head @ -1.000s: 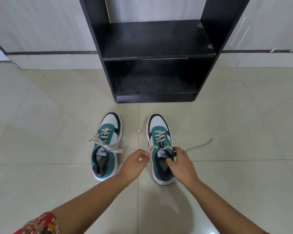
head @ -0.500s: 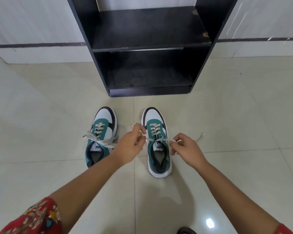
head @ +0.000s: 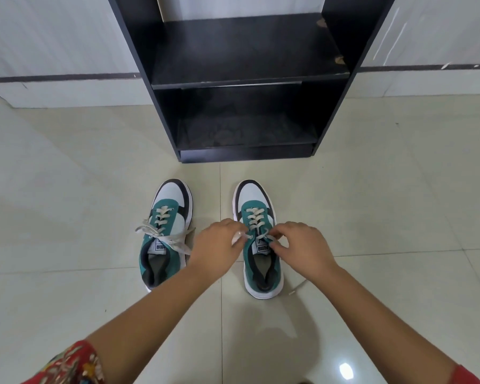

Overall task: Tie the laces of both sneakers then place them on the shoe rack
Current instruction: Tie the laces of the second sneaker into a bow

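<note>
- We see two teal-and-white sneakers side by side on the tiled floor, toes toward the rack, both just in front of it, not touching it.
- Left sneaker: laces lie in a loose cross over the tongue, ends splayed to both sides. We can't tell if there is a knot.
- Right sneaker: both hands meet over its top eyelets.
- Left hand: fingers curled, pinching a lace strand at the shoe's left edge, near the tongue label.
- Right hand: fingers bent, thumb and forefinger pinching lace at the shoe's right side, just above the tongue.
- Hands sit close together, nearly touching across the lacing; the crossing point between them is partly hidden by fingers.
- One loose lace end trails on the floor right of the right sneaker's heel, under the right forearm.
- Rack: black, open front, two shelves in view, upper shelf edge chipped at right. No shoes on it.
- Red patterned sleeves show at both lower corners.
- Bright light spot reflects on the floor at lower right.
</note>
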Available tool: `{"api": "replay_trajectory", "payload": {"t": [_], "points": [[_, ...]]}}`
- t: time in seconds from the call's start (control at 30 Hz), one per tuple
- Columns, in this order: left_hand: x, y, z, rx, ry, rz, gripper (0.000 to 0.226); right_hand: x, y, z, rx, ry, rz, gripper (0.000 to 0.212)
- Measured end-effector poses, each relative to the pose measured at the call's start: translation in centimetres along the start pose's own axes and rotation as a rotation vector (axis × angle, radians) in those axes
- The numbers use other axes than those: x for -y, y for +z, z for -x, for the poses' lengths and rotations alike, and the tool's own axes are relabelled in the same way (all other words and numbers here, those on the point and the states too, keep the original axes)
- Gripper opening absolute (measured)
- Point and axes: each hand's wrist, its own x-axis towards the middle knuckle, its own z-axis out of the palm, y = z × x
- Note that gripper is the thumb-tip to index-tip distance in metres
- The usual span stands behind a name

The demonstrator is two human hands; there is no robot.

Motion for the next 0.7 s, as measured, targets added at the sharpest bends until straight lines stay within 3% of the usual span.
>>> {"api": "replay_trajectory", "payload": {"t": [0.17, 0.43, 0.7], "points": [[-0.1, 0.8, -0.4, -0.057, 0.063, -0.048, 0.017, 0.5, 0.3, -0.7, -0.016, 0.116, -0.207, 0.014], [2.0, 0.6, -0.5, -0.026, 0.038, -0.466, 0.021, -2.1, 0.1, -0.8, -0.003, 0.23, -0.118, 0.017], [3.6, 0.0, 0.3, 0.023, 0.034, -0.614, 0.014, -2.4, 0.2, -0.1, 0.082, 0.285, -0.181, 0.018]]}}
